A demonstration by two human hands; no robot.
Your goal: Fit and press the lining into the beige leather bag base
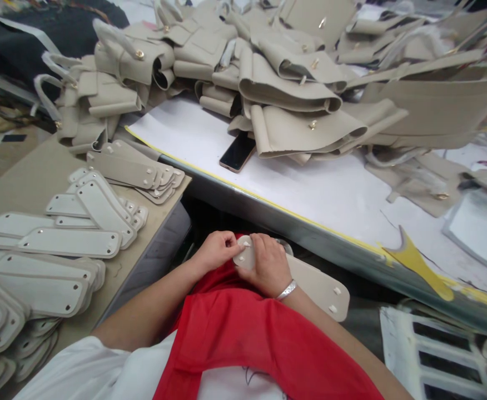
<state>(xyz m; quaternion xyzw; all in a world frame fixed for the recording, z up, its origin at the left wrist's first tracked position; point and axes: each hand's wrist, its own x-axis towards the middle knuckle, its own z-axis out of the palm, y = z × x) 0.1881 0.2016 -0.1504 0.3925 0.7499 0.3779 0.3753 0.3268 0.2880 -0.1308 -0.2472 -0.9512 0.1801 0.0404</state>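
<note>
A long beige strip with rounded ends [316, 286] lies across my lap, with small white tabs poking through near both ends. My right hand [266, 265] is wrapped over it close to its left end. My left hand [220, 251] pinches at the strip's left tip, thumb and forefinger beside a white tab. On the side table at the left are stacks of similar strips, some pale with dark holes [70, 242], others beige with white tabs [122, 169].
A white worktable [185, 130] with a yellow-marked edge runs ahead, heaped with beige bag pieces [285, 83]. On it lie a phone [237, 151] and a yellow scraper-like tool [421, 264]. A white slatted stool [435, 353] stands at the lower right.
</note>
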